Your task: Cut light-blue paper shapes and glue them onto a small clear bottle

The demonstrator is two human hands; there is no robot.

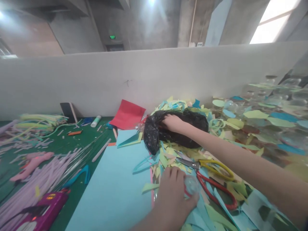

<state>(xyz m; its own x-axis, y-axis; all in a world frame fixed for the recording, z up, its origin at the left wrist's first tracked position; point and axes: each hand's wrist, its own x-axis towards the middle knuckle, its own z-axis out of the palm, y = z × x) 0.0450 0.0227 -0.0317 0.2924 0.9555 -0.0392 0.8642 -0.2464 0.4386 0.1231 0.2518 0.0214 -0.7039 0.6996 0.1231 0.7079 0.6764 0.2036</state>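
Note:
My right hand (172, 123) reaches into the mouth of a crumpled black plastic bag (152, 136); its fingertips are hidden in the dark folds. Lower down, my left hand (172, 192) has its fingers curled and its thumb to the right, around a clear plastic piece (192, 184) with a reddish edge, partly covered by the hand. Just right of it lie scissors with yellow handles (216, 168) and scissors with red handles (218, 189), on cut paper scraps (166, 154). Light blue paper sheets (115, 189) lie to the left.
On the green table (93, 138) at left are a pink glue gun (33, 163), lilac sticks (48, 179), a purple corded box (45, 208), a glue stick (95, 121) and a propped phone (68, 112). Red paper (127, 114) leans near the white partition (96, 83). Clear bottles (288, 96) crowd the right.

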